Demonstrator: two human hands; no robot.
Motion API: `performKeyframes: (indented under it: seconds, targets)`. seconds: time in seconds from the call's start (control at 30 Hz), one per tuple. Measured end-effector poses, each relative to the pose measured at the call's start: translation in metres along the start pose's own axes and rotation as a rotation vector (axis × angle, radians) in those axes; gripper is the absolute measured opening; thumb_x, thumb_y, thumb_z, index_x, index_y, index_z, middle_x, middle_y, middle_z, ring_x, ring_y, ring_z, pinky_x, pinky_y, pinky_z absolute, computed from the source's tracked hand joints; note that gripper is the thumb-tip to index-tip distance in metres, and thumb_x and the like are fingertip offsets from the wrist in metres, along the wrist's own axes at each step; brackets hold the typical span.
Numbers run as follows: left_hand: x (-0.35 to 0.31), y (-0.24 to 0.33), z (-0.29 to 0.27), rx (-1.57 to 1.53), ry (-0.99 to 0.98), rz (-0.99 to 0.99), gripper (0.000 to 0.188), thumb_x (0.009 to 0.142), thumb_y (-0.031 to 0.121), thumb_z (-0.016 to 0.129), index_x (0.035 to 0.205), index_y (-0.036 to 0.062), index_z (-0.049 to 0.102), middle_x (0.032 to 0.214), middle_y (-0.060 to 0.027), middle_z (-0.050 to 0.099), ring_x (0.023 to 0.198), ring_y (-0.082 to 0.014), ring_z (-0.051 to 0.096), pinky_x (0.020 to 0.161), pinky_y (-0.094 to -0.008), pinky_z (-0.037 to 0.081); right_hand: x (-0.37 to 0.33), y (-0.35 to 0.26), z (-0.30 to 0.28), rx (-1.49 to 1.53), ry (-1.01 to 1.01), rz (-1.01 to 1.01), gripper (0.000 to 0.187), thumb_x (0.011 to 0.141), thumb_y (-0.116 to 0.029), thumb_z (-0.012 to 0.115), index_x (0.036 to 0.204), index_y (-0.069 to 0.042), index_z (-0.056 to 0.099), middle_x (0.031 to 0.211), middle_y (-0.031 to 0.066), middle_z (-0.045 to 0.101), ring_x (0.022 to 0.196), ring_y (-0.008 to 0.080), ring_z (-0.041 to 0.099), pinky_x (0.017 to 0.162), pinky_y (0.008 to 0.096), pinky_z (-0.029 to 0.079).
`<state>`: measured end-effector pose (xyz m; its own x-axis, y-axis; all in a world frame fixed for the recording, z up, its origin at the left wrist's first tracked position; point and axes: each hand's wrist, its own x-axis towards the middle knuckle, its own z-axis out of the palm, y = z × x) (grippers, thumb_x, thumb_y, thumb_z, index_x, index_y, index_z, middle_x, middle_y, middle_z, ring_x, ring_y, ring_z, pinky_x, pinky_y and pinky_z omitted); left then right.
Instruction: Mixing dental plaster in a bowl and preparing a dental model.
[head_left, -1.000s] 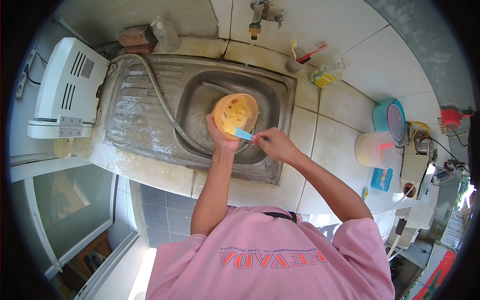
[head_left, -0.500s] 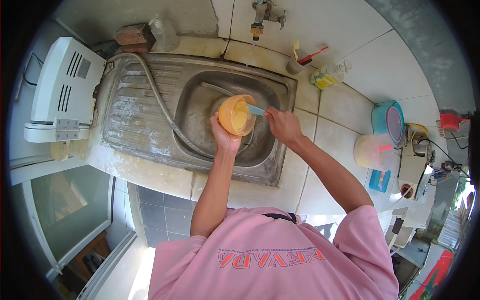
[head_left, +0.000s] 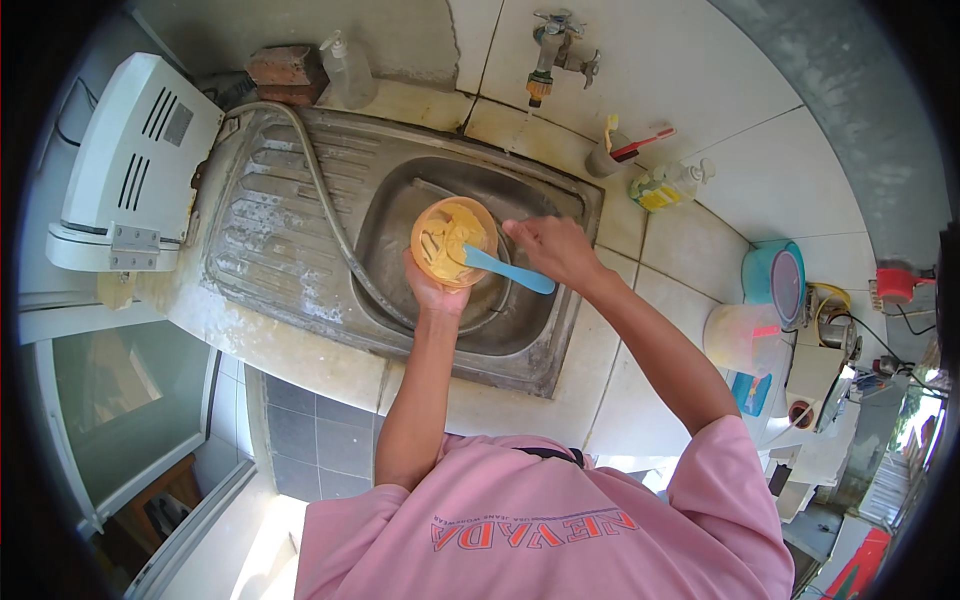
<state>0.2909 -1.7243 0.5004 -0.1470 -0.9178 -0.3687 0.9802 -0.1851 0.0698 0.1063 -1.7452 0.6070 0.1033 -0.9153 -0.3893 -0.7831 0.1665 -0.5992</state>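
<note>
My left hand [head_left: 437, 289] holds an orange bowl [head_left: 424, 268] from below, over the sink basin, with its mouth tilted toward me. Thick yellow paste [head_left: 461, 222] lies inside and is smeared up the wall. A light blue spatula [head_left: 515, 271] leans in the bowl, its blade in the paste and its handle sticking out over the right rim. My right hand [head_left: 556, 250] is just right of the bowl, above the spatula's handle and off it. Its fingers are curled in, with nothing visible in them; the fingertips come close to the bowl's rim.
A steel sink [head_left: 375, 215] has a drainboard at left; a grey hose [head_left: 322, 190] runs across into the basin. Above hangs a tap [head_left: 541, 84], dripping. A toothbrush cup [head_left: 605, 160] and soap bottle [head_left: 665, 186] stand right; a white appliance [head_left: 135, 150] stands left.
My right hand has let go of the spatula, whose handle now slants down to the right. The bowl has shifted slightly left and turned so more of its inside shows.
</note>
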Motion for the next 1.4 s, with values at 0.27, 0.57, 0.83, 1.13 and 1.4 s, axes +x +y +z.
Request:
performKeyframes:
  seconds: [0.27, 0.57, 0.83, 1.13, 1.4]
  targets:
    - [-0.005, 0.013, 0.012, -0.094, -0.071, -0.018, 0.049, 0.092, 0.042, 0.047, 0.125, 0.0071, 0.054, 0.127, -0.0131, 0.057, 0.117, -0.0324, 0.054, 0.099, -0.0510, 0.045, 0.135, 0.035, -0.028, 1.267, 0.213, 0.209, 0.015, 0.082, -0.001, 0.066, 0.096, 0.004, 0.066, 0.082, 0.0073, 0.068, 0.072, 0.0154, 0.066, 0.074, 0.0227, 0.054]
    - [-0.012, 0.030, 0.025, 0.004, 0.048, 0.055, 0.049, 0.093, 0.038, 0.034, 0.119, 0.0031, 0.056, 0.119, -0.0124, 0.060, 0.109, -0.0284, 0.058, 0.093, -0.0430, 0.049, 0.055, -0.025, -0.050, 0.389, 0.010, 0.003, 0.010, 0.077, -0.002, 0.067, 0.083, 0.005, 0.070, 0.073, 0.0075, 0.068, 0.068, 0.0120, 0.066, 0.065, 0.0225, 0.054]
    - [-0.022, 0.021, 0.040, 0.084, 0.143, 0.049, 0.045, 0.093, 0.038, 0.036, 0.115, 0.0049, 0.058, 0.115, -0.0100, 0.062, 0.105, -0.0248, 0.060, 0.090, -0.0398, 0.050, -0.001, -0.090, -0.023, 0.059, 0.018, -0.372, 0.015, 0.083, -0.006, 0.063, 0.094, 0.004, 0.067, 0.083, 0.0172, 0.069, 0.079, 0.0266, 0.068, 0.072, 0.0339, 0.052]
    - [-0.029, 0.016, 0.039, 0.065, 0.148, 0.090, 0.044, 0.093, 0.035, 0.034, 0.117, 0.0056, 0.057, 0.117, -0.0108, 0.060, 0.107, -0.0266, 0.059, 0.092, -0.0418, 0.050, -0.053, -0.055, 0.003, -0.364, -0.070, -0.228, 0.021, 0.085, -0.013, 0.063, 0.104, -0.004, 0.062, 0.086, 0.0204, 0.066, 0.077, 0.0371, 0.064, 0.063, 0.0446, 0.050]
    - [-0.039, 0.015, 0.038, 0.071, 0.077, -0.014, 0.044, 0.094, 0.036, 0.035, 0.115, 0.0056, 0.058, 0.113, -0.0093, 0.063, 0.104, -0.0241, 0.060, 0.090, -0.0405, 0.051, -0.068, -0.051, -0.009, -0.559, 0.107, -0.642, 0.032, 0.076, -0.003, 0.057, 0.108, -0.005, 0.063, 0.089, 0.0152, 0.061, 0.076, 0.0321, 0.066, 0.058, 0.0415, 0.053]
